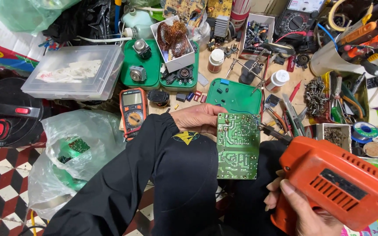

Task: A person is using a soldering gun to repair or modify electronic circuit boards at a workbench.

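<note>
Your left hand (197, 118) held the green circuit board (238, 146) upright by its upper left edge, fingers clamped on it, the solder side facing you, above your dark-clothed lap and just in front of the cluttered workbench (206, 70). Your right hand (300, 209) gripped the handle of an orange electric drill (337, 183), fingers wrapped tight around it, and the drill's dark bit (274, 132) pointed left toward the board's right edge near the top; whether it touched I could not tell. An orange multimeter (133, 111) lay just left of your left wrist, and a green tray (237, 96) sat behind the board.
</note>
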